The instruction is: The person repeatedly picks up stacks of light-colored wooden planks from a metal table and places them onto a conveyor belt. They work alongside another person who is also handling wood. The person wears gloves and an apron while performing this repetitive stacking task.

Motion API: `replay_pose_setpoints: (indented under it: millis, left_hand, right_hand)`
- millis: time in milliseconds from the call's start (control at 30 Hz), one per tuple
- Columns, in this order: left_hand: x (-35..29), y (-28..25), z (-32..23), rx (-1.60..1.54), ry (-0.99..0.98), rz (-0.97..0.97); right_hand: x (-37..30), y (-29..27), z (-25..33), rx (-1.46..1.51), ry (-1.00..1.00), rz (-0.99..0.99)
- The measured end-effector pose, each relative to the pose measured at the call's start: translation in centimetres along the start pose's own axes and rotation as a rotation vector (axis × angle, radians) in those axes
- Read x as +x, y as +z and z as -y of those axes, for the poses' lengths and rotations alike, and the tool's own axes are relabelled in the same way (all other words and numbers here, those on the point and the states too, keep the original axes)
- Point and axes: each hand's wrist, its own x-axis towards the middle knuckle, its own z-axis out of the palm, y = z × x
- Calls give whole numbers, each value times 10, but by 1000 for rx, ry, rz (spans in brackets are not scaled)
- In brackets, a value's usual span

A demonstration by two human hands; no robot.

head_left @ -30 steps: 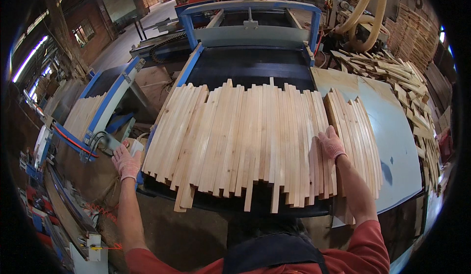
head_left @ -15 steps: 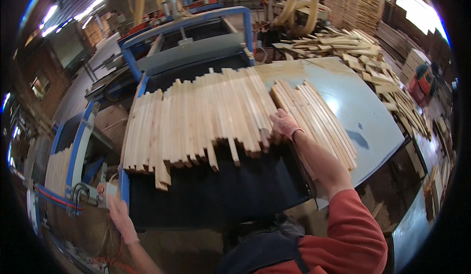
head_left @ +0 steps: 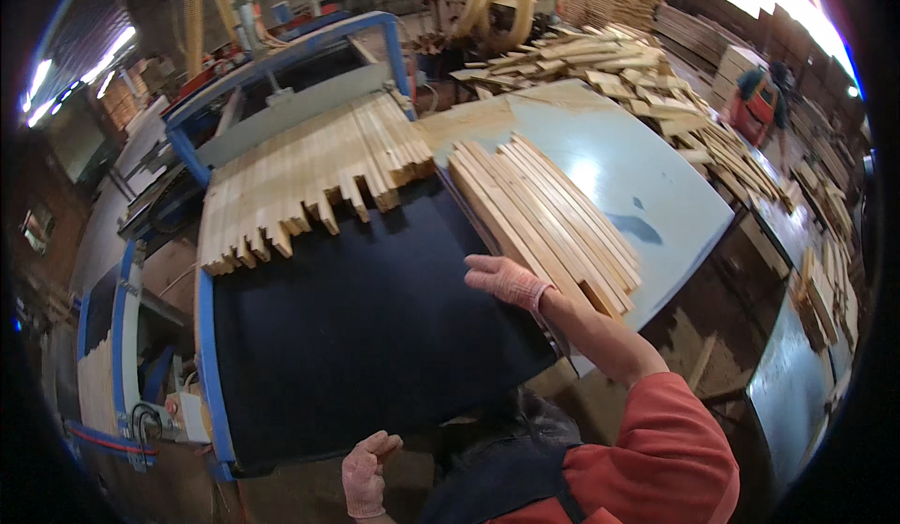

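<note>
My right hand (head_left: 511, 281), in a pale knit glove, hovers over the black conveyor belt (head_left: 375, 336) beside a stack of wooden strips (head_left: 539, 215). Its fingers are stretched out and it holds nothing. My left hand (head_left: 367, 472), gloved too, is near the belt's front edge, fingers loosely bent, with nothing visible in it. Farther off on the belt lies a row of wooden strips (head_left: 300, 177), side by side with uneven near ends. Their far ends pass beneath the grey panel (head_left: 281, 116) of a blue machine frame (head_left: 187, 149).
The strip stack lies on a pale sheet-topped table (head_left: 656, 196) to the right. Behind it is a heap of loose wood offcuts (head_left: 619, 65). A control box (head_left: 192, 418) stands left of the belt. Another person (head_left: 755, 107) in red and dark clothes is at the far right.
The row of strips has travelled away from me, under the panel. My left hand has left the control box and moved right; my right hand has come off the strips toward me.
</note>
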Motion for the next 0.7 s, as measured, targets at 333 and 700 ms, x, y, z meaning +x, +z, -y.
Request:
replay_pose_setpoints:
  millis: [333, 700]
  left_hand:
    - [95, 76, 33, -30, -22, 492]
    - [233, 307, 80, 381, 107, 401]
  right_hand:
    - [-231, -15, -51, 136, 158, 293]
    - [-357, -133, -84, 565, 239, -138]
